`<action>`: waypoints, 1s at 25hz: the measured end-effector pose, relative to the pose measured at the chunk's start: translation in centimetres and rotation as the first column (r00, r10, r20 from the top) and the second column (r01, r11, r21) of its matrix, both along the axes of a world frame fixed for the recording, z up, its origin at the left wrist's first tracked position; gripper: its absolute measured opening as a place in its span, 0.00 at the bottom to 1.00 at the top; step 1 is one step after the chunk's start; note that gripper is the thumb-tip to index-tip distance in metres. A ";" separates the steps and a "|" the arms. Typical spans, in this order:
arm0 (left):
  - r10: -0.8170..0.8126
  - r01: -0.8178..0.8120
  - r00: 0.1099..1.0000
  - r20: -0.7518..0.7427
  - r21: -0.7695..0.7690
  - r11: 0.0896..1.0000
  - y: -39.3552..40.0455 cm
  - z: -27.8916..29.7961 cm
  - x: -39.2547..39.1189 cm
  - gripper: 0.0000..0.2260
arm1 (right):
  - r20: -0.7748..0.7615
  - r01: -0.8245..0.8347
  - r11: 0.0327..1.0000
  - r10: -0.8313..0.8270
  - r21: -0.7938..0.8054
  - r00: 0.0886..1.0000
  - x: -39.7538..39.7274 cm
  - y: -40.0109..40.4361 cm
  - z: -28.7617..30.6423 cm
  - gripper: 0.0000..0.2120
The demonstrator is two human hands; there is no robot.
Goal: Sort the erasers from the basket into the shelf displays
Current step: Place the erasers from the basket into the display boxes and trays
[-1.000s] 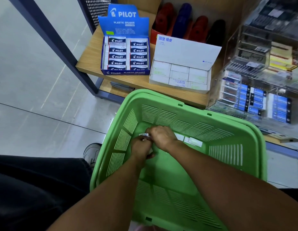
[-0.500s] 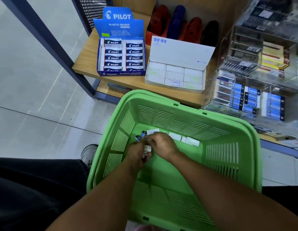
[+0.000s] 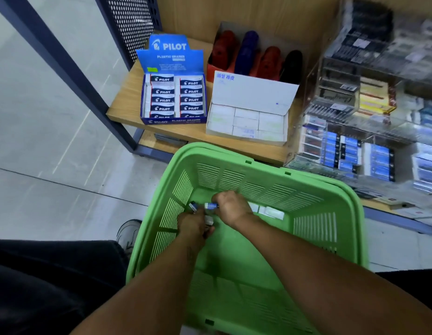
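Note:
Both my hands are down inside the green basket (image 3: 331, 189). My right hand (image 3: 231, 207) pinches a blue-sleeved eraser (image 3: 211, 205) at its fingertips. My left hand (image 3: 194, 224) is closed around a white eraser (image 3: 208, 220), and another blue-sleeved eraser (image 3: 193, 206) sticks out above its fingers. A few white erasers (image 3: 270, 212) lie on the basket floor by the far wall. On the wooden shelf (image 3: 123, 102) stand the blue Pilot eraser display box (image 3: 173, 100) and a white eraser box (image 3: 248, 122).
A red tray with red, blue and black items (image 3: 256, 56) stands behind the boxes. Clear acrylic racks of pens and blue packs (image 3: 355, 131) fill the right side. A dark metal shelf post (image 3: 72, 76) slants at left. My shoe (image 3: 128, 234) rests beside the basket.
My hands stayed together in the basket, and blue-sleeved erasers came into view at my fingertips. The view shifted slightly, with the shelf lower in frame.

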State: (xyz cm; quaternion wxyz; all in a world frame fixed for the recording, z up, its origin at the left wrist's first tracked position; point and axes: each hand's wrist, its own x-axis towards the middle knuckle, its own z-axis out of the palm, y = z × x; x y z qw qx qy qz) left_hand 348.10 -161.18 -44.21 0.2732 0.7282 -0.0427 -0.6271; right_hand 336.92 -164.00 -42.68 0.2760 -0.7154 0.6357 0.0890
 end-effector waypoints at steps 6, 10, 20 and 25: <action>-0.577 0.570 0.815 -0.052 -0.112 0.814 -1.6 8.2 -0.7 0.11 | 0.062 0.065 0.997 -0.067 0.031 0.996 -6.5 1.0 8.4 0.10; -0.904 0.889 0.427 0.024 -0.193 0.415 -2.6 15.3 -2.0 0.16 | 0.028 -0.067 0.998 0.066 0.022 0.997 -9.9 2.6 15.7 0.12; -0.910 0.926 0.286 0.300 -0.332 0.182 -8.5 28.7 -10.9 0.18 | -0.102 0.186 0.904 -0.242 -0.384 0.965 -22.6 1.1 26.9 0.09; -0.887 0.912 0.321 0.333 -0.360 0.195 -8.2 28.1 -14.0 0.13 | -0.218 0.199 0.922 -0.280 -0.332 0.935 -24.7 0.6 23.7 0.12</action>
